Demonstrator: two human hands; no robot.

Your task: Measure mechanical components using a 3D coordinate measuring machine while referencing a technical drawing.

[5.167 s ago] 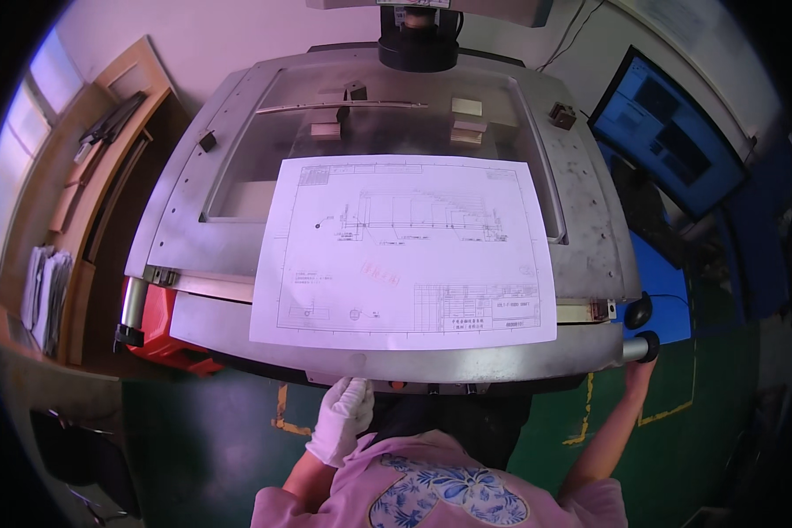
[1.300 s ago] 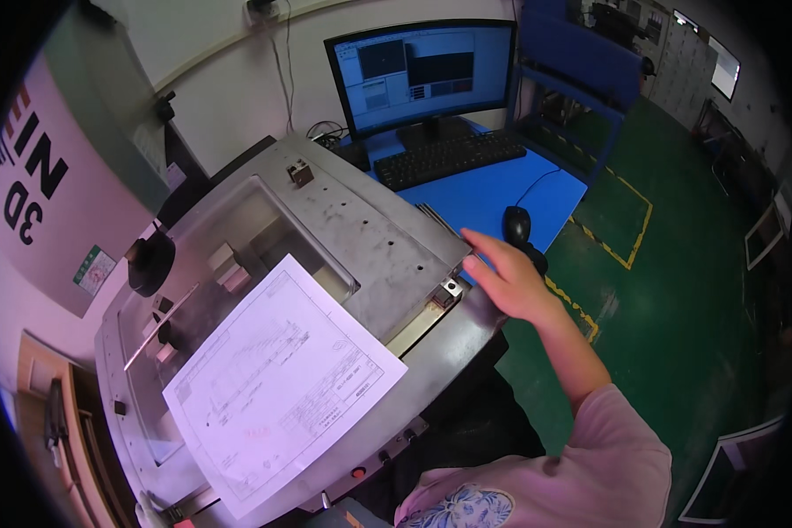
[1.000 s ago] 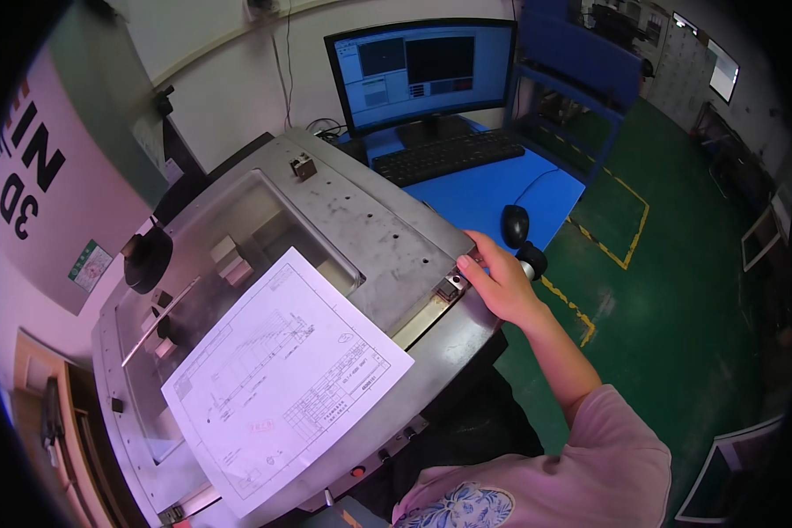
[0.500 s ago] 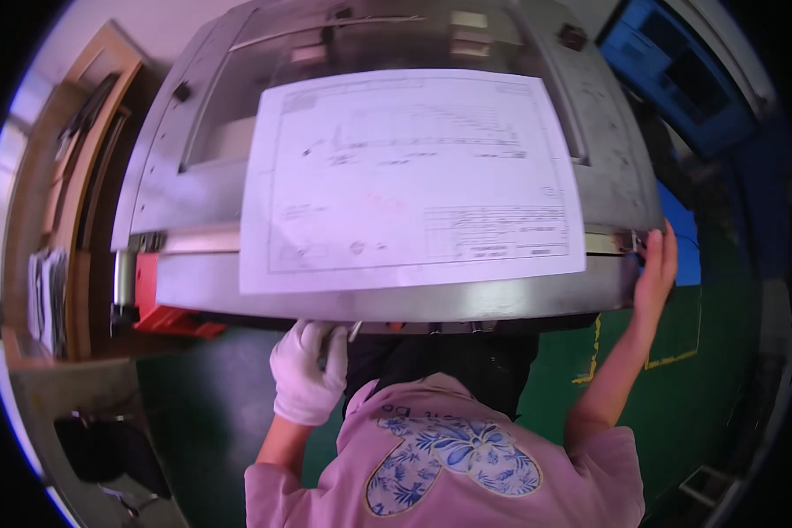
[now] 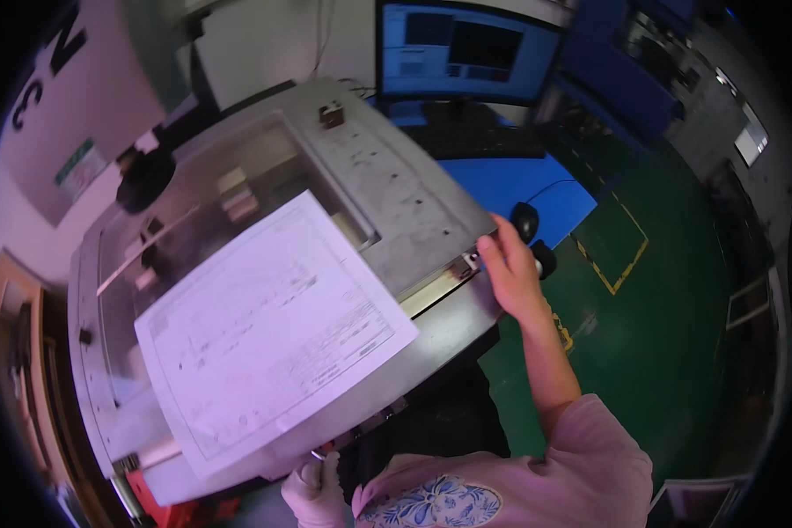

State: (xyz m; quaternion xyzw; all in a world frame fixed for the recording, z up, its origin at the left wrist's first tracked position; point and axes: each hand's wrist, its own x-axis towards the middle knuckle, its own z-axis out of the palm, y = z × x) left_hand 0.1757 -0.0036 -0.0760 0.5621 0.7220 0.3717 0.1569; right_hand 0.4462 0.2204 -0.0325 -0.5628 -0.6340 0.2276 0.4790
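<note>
My left hand (image 5: 315,495), in a white glove, is at the near edge of a grey metal machine table (image 5: 457,319). Its fingers are curled around something small, with a bit of shiny metal showing at the fingertips. My right hand (image 5: 512,268), bare, grips the table's right corner, fingers behind and thumb in front, beside a small metal fitting (image 5: 463,266). A printed drawing sheet (image 5: 264,343) lies at a slant on the machine, covering part of its glass plate (image 5: 277,167) and near edge.
A dark cylindrical lens head (image 5: 145,180) hangs over the glass. Small pale blocks (image 5: 235,195) lie on it. Beyond stand a monitor (image 5: 471,53), a keyboard (image 5: 480,139) and a mouse (image 5: 525,220) on a blue mat (image 5: 559,198). Red parts (image 5: 154,502) show at the lower left.
The view has swung to the right, bringing the monitor and mouse more fully into sight. Both hands stay at about the same spots on the machine, and the sheet still lies on it.
</note>
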